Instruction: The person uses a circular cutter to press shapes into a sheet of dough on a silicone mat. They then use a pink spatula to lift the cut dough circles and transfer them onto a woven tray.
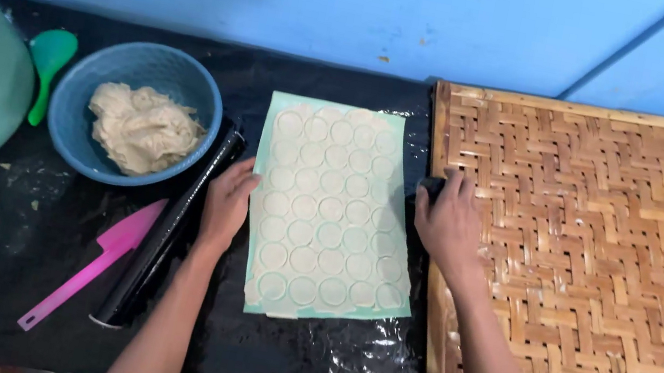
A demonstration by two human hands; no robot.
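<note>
A pale green sheet (333, 214) lies flat on the black-covered counter (301, 363), carrying a thin layer of dough cut into rows of small rounds (330, 234), and the person has a hand at each long side. The left hand (227, 204) rests open and flat, fingers together, against the sheet's left edge, grasping nothing. The right hand (446, 223) sits at the right edge where the counter meets the woven bamboo tray (605, 289), its fingers curled around a small dark object (432, 186) — too little of it shows to say what it is. The main risk, as I judge it, is to the rounds themselves: they look thin and soft, so any tug on one side of the sheet alone could wrinkle it, stretching the circles or making them stick together. The sheet's lower edge looks ragged with stray dough, which may catch on the glossy black covering. The black rolling pin (165, 230) lies just beside the left wrist, with a pink spatula (96, 259) next to it — a sideways elbow could send either rolling or sliding off the front edge. The blue bowl of dough (135, 114) stands farther back, clear of both arms.
</note>
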